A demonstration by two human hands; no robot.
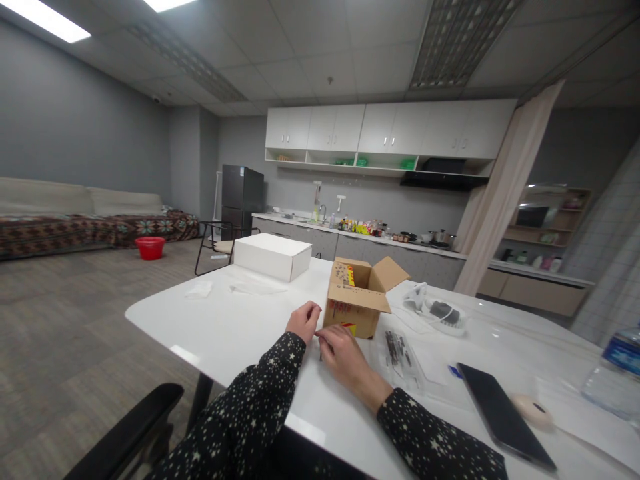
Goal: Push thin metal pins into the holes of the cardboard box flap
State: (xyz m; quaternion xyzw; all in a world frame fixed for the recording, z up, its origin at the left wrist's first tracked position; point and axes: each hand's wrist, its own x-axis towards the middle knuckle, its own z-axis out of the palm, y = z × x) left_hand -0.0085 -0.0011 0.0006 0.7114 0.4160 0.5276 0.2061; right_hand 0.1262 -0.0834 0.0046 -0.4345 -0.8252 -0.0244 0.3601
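Note:
Close together above the white table point(270, 313), my two hands meet just in front of an open cardboard box point(354, 301). My left hand point(303, 322) is closed, thumb and fingers pressed together near the box's left corner. My right hand point(346, 357) is closed too, its fingertips almost touching the left ones. What they pinch, if anything, is too small to make out. Small red-and-yellow packs point(345, 274) show inside the box, whose flaps stand open. Right of it lies a clear plastic tray point(400, 357) with dark, thin small parts.
A white box point(273, 255) stands at the table's far left, near thin clear plastic point(257, 288). To the right are a white round container point(445, 316) with a cable, a black tablet-like slab point(505, 413), a beige rounded object point(533, 410) and a large water bottle point(616, 373).

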